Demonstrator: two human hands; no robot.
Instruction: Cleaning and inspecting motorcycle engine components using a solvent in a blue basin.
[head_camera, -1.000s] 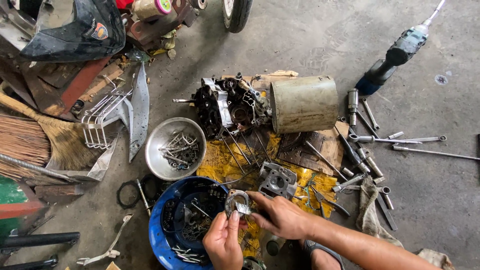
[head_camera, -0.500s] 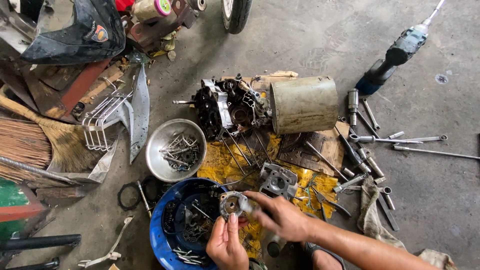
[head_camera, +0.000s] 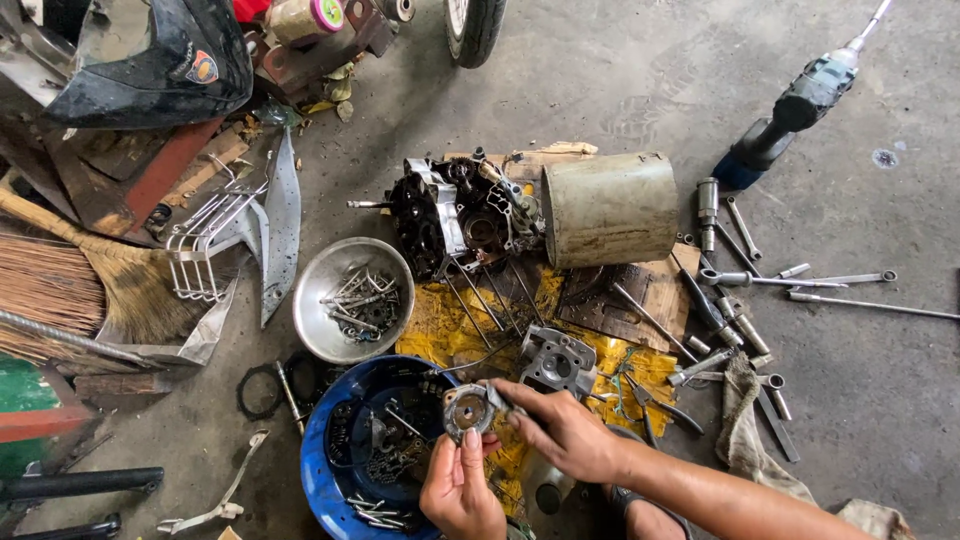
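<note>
Head view, looking down at a workshop floor. Left hand (head_camera: 462, 492) holds a small round metal part (head_camera: 466, 409) from below, thumb pressed on its lower rim, fingers curled behind it. Right hand (head_camera: 562, 428) comes in from the right, fingertips pinched on the upper right edge of the same part; whether it also grips a small tool there cannot be told. The part sits between both hands, just above the right rim of a blue basin (head_camera: 322, 452) that holds dark engine bits and bolts. Yellow sheet (head_camera: 440, 330) lies under the work area. A grey metal housing (head_camera: 556, 362) rests on the sheet just above the right hand. An engine block (head_camera: 450, 215), with studs pointing down, sits further up, touching a dented metal can (head_camera: 610, 208) lying on its side. A steel bowl (head_camera: 352, 298) full of bolts is left of the sheet, near the basin. Wrenches and sockets (head_camera: 745, 285) are scattered to the right, with a power drill (head_camera: 790, 110) at upper right. A rag (head_camera: 745, 420) lies near the right forearm. A broom (head_camera: 70, 285) is at the left edge, a tyre (head_camera: 475, 25) at the top.
</note>
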